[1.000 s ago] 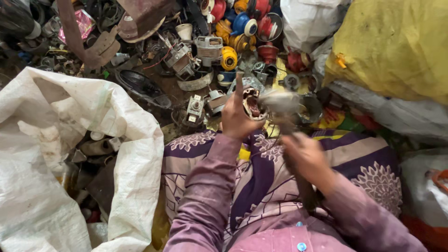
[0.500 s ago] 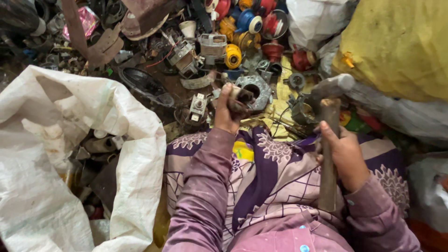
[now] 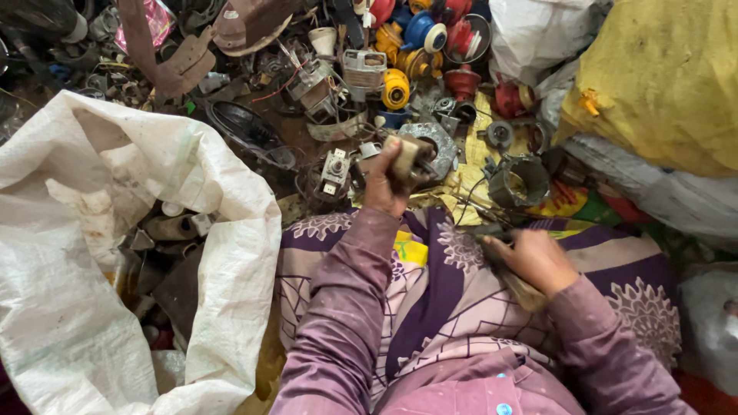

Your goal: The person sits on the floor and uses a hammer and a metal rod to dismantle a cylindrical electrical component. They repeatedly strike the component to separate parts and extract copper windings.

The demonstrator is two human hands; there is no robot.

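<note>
Round grey metal motor part (image 3: pixel 432 147) lies on the scrap heap, gripped at its near edge by the left hand (image 3: pixel 388 178). Right hand (image 3: pixel 533 259) is clenched around a wooden-handled tool (image 3: pixel 513 278), probably a hammer. Open white woven sack (image 3: pixel 84 223) lies left.

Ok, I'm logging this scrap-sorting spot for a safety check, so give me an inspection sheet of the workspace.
Surface: patterned purple cloth over the lap; ground hidden under scrap.
Job's things: small tan-and-metal part gripped in the left hand; wooden-handled tool gripped in the right hand.
Clutter: round grey metal housing, grey cup-shaped casing, red, yellow and blue plastic parts.
Hands: both closed, bare.
Cables: thin loose wires near the cloth edge.
Surroundings: open white woven sack holding scrap, yellow sack.
</note>
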